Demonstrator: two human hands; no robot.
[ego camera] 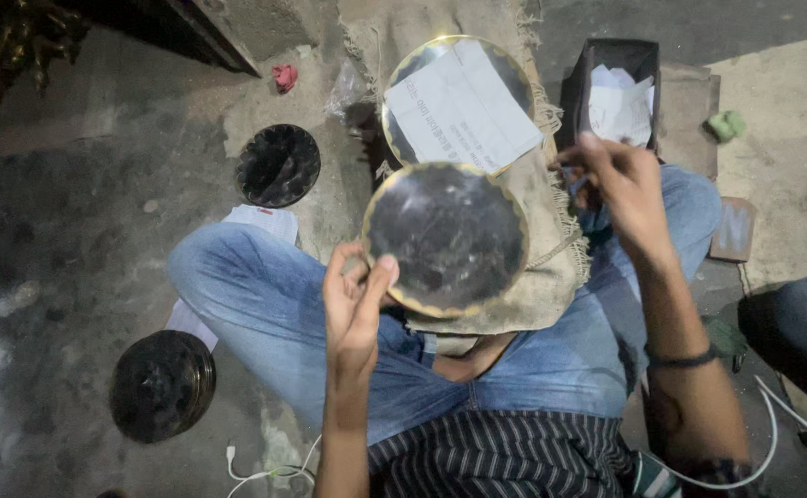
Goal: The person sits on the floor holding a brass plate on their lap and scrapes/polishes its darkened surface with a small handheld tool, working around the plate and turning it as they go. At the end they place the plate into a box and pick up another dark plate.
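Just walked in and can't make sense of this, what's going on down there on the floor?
A person in jeans sits cross-legged on the floor. The left hand holds a dark round plate with a gold scalloped rim by its edge over a burlap cloth. The right hand pinches something too small to identify. A second plate lies beyond, with a paper sheet on it.

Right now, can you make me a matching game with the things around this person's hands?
Things:
1. left hand
2. right hand
3. paper sheet
4. red scrap

Places:
A. lying on the upper round plate
B. on the floor, far off
C. by the dark box
D. gripping the rim of the dark round plate

Pairs: 1-D, 2-C, 3-A, 4-B
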